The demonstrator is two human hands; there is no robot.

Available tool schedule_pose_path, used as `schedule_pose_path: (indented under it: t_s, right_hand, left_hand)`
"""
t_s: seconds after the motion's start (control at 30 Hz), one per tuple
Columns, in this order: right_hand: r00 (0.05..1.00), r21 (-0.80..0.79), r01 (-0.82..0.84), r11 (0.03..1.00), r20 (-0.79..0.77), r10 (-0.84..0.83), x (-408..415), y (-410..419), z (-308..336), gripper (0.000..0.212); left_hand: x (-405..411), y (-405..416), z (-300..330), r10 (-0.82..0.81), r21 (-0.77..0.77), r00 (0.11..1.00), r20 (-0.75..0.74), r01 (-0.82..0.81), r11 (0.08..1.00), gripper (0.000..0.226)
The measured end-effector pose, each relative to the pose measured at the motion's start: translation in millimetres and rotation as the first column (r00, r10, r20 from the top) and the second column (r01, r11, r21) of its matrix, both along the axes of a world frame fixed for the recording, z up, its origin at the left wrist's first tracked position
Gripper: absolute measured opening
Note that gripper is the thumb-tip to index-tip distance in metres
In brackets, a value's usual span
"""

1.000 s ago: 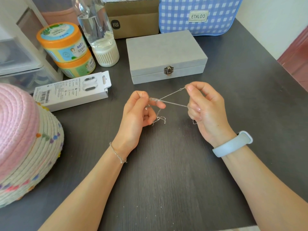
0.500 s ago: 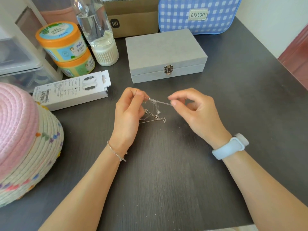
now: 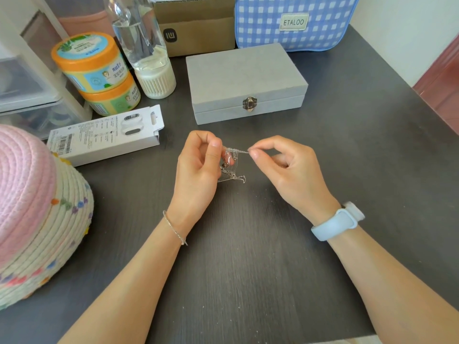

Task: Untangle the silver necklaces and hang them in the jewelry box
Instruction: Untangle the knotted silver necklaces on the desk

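Probably light, limp and snag-prone, the silver necklaces (image 3: 232,170) hang pinched between both hands, left hand (image 3: 198,167) and right hand (image 3: 285,170), best gripped beside the knot.

A white patch on the blue checked bag (image 3: 293,21) at the far right reads "ETALOO". The cardboard box (image 3: 196,33) left of it carries a dark logo square. Print on the orange-lidded jars (image 3: 92,63) and the white carton (image 3: 104,135) is too small to read.
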State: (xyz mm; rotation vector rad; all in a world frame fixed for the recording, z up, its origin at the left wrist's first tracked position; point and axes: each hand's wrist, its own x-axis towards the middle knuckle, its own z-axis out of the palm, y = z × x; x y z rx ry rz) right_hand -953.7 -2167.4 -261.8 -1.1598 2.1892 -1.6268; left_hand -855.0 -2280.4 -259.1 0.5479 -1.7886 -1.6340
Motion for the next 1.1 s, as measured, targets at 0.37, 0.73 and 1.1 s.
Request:
schedule_pose_path:
  t_s: [0.37,0.73,1.1]
  right_hand:
    - [0.993,-0.011,-0.101,0.995,0.053,0.102,3.7,-0.2,2.6,0.019]
    - [0.993,0.022,-0.076,0.997,-0.09,0.077,6.0,-1.9,-2.3,0.015]
    - [0.987,-0.052,-0.161,0.986,0.0,0.161,6.5,-4.0,-0.9,0.012]
  left_hand:
    - [-0.7,-3.5,-0.7,0.039,0.053,0.996,-0.078,-0.035,0.998,0.021]
    - [-0.4,-1.8,-2.2,0.022,-0.186,0.998,-0.059,-0.033,0.982,0.01]
    - [2.1,0.7,0.4,0.023,-0.353,0.999,-0.023,-0.03,0.935,0.013]
